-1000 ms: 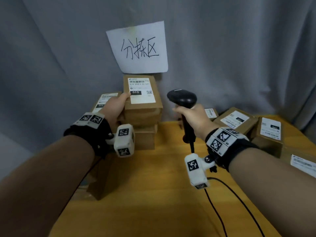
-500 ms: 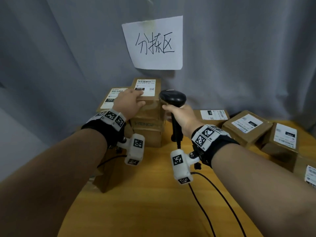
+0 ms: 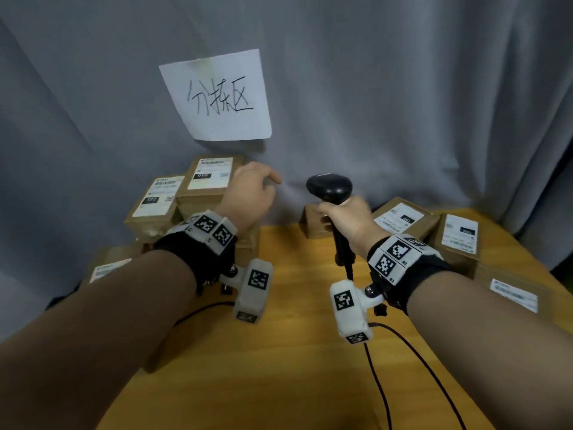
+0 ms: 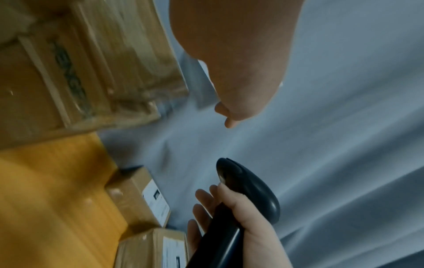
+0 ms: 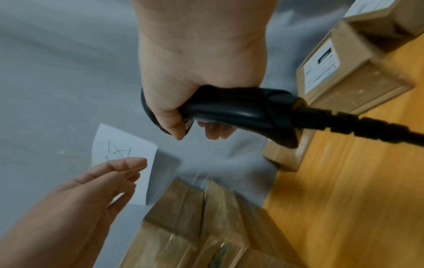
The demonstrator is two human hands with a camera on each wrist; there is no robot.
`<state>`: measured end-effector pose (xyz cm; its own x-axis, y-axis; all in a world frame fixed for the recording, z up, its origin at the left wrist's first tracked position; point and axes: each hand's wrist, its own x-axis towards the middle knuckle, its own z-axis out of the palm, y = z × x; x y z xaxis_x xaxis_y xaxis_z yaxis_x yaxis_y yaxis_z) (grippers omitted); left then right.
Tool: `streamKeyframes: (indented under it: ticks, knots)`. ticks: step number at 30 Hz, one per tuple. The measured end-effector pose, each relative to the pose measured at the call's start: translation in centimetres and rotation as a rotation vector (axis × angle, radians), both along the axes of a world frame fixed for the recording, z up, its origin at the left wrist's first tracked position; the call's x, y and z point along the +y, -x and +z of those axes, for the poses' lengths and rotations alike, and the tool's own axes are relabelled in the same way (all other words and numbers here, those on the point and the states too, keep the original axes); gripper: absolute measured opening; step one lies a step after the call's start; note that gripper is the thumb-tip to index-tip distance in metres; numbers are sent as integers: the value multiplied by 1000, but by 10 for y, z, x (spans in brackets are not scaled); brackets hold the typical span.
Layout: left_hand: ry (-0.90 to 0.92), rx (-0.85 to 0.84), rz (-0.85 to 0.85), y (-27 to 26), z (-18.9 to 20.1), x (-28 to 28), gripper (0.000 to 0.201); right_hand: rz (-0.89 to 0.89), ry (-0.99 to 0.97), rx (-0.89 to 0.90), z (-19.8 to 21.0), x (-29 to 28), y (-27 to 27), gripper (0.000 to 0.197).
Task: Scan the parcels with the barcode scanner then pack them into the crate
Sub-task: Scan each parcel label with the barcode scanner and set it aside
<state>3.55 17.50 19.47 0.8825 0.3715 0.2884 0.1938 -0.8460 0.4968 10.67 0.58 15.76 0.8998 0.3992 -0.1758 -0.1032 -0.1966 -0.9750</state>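
Note:
My right hand [image 3: 347,218] grips the handle of the black barcode scanner [image 3: 330,187], held upright above the wooden table [image 3: 294,352]; the grip also shows in the right wrist view on the scanner [image 5: 241,110]. My left hand [image 3: 251,193] hovers empty with relaxed fingers just right of the brown parcel labelled 010 [image 3: 207,178], which lies on top of the stack at the back left. Beside it lies the parcel labelled 122 [image 3: 155,200]. The left hand [image 5: 91,190] touches nothing. No crate is in view.
Several more labelled parcels [image 3: 403,218] lie along the table's back right, another [image 3: 459,240] beside them. A small box [image 3: 313,225] stands behind the scanner. The scanner cable [image 3: 387,383] trails toward me. A grey curtain with a paper sign [image 3: 217,94] closes the back.
My left hand set the 010 parcel down on the stack, let go of it and moved right. The right hand kept the scanner upright.

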Motion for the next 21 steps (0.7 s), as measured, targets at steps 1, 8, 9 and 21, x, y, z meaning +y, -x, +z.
streamKeyframes:
  ticks: [1, 8, 9, 21]
  knots:
    - [23, 20, -19, -7, -3, -13, 28, -27, -2, 2, 0, -14, -5, 9]
    - [12, 188, -146, -58, -40, -77, 25, -145, 55, 43, -9, -92, -49, 11]
    - [3, 227, -143, -66, -45, -81, 27, -154, 76, 26, -11, -99, -57, 9]
    - [-43, 625, 8, -172, -128, -61, 65, -60, 163, 119, -55, -83, -166, 11]
